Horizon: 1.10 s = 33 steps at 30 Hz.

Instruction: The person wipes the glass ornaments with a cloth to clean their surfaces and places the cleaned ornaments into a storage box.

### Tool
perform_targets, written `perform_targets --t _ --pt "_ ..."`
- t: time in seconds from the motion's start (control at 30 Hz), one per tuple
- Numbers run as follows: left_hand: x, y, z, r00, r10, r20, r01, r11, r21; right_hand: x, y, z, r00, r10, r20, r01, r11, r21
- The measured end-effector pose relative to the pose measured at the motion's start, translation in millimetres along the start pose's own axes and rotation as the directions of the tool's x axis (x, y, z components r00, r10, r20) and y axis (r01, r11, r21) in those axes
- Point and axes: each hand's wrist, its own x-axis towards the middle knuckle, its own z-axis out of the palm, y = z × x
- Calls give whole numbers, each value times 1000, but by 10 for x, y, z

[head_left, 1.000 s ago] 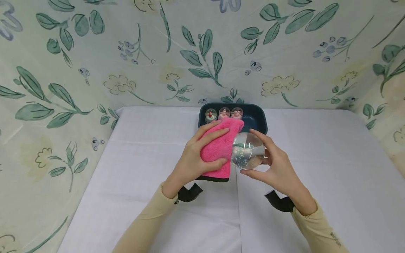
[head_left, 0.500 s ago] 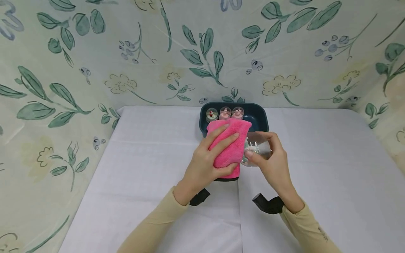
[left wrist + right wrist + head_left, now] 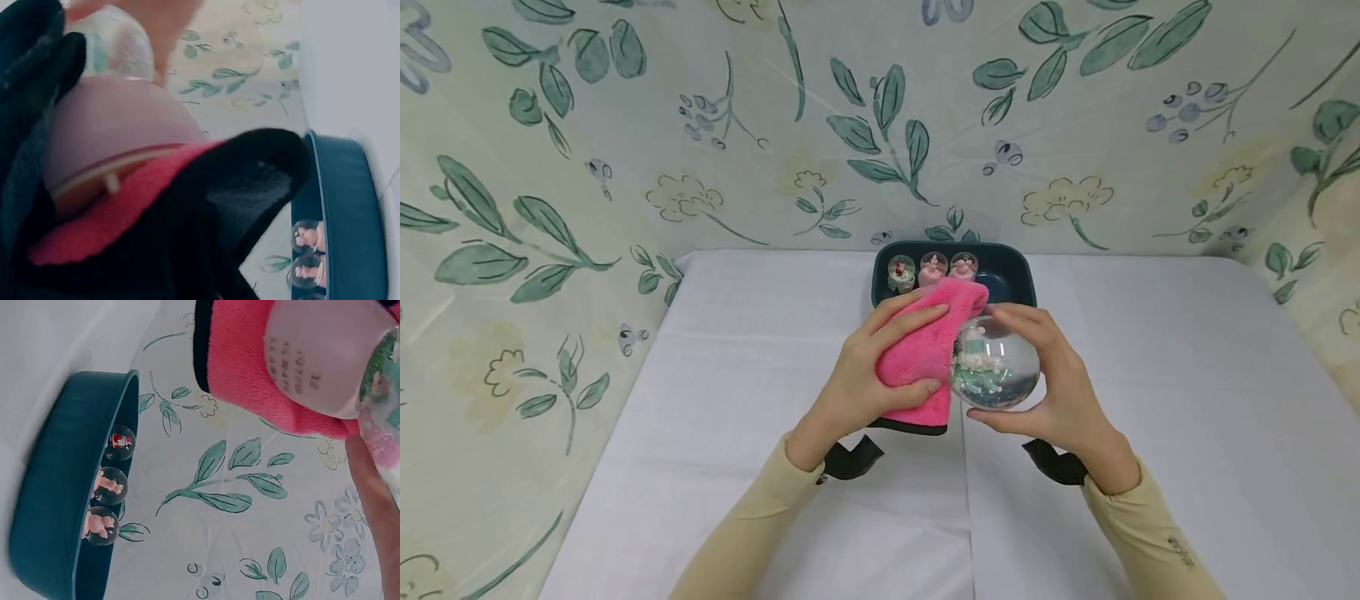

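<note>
My left hand (image 3: 853, 379) grips a folded pink cloth (image 3: 917, 367) wrapped about the base of a large snow globe. The globe's clear dome (image 3: 1000, 367) points to the right, with pale green figures and glitter inside. Thumb and fingers of my right hand (image 3: 1067, 392) hold this dome from the right. In the left wrist view the smooth pale pink base (image 3: 119, 122) sits in the cloth, whose other side is black. Lettering marks that base (image 3: 319, 356) in the right wrist view. The cloth and left hand hide it in the head view.
Behind the hands, a dark teal tray (image 3: 1015, 279) stands at the back of the white-covered table (image 3: 760, 333). Three small snow globes (image 3: 933, 270) stand in its left part. A leaf-patterned cloth backdrop (image 3: 737, 192) rises behind and at both sides.
The hands moved right and twisted about the globe, then came back left. My right hand's thumb shifted from the dome's front to its lower edge, and the globe has turned.
</note>
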Motion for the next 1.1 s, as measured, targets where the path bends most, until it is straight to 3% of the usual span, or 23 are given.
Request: perform_targets --t 0.1,0.2,0.27,0.33,0.4,0.43,0.5,0.53,0.63,0.7,0.77,0.87,0.93,1.0,1.1 --pt "1 8 44 998 68 -1 -68 996 59 3 13 53 996 -36 -86 40 998 47" --pt "-5 9 106 991 130 -12 -126 978 164 -5 -28 114 978 114 -172 -101 991 87" --pt "-13 4 146 987 158 -12 -151 960 236 -9 -74 139 942 275 -190 -256 959 121" --pt "-16 -8 171 986 169 -14 -159 948 277 -2 -128 138 892 422 -165 -399 904 153" --pt "-17 -21 171 987 157 -17 -146 949 281 9 -167 115 853 514 -92 -494 851 179" --pt "-14 -26 161 989 146 -20 -136 953 270 13 -181 96 845 532 -50 -517 838 175" --pt "-5 -40 125 993 109 -32 -99 969 224 13 -191 58 857 514 40 -512 840 177" --pt "2 -42 100 995 93 -38 -84 977 197 9 -185 40 876 477 76 -482 858 174" --pt "27 -45 27 997 63 -42 -58 992 114 -4 -131 -14 954 277 113 -287 953 92" --pt "37 -45 -2 998 62 -28 -59 996 71 -1 -81 -47 987 125 99 -125 992 -6" --pt "42 -35 -12 998 70 -3 -70 997 42 15 -35 -73 997 -17 73 23 996 -82" --pt "39 -25 5 996 90 25 -91 995 51 35 12 -68 990 -136 33 138 984 -112" --pt "36 -19 28 994 103 32 -105 990 88 28 40 -30 987 -161 -13 159 983 -96" --pt "28 -25 57 992 120 32 -123 982 145 0 59 22 989 -134 -68 127 987 -97" --pt "14 -26 105 988 149 39 -154 956 251 -59 53 96 987 20 -158 -32 997 -73"
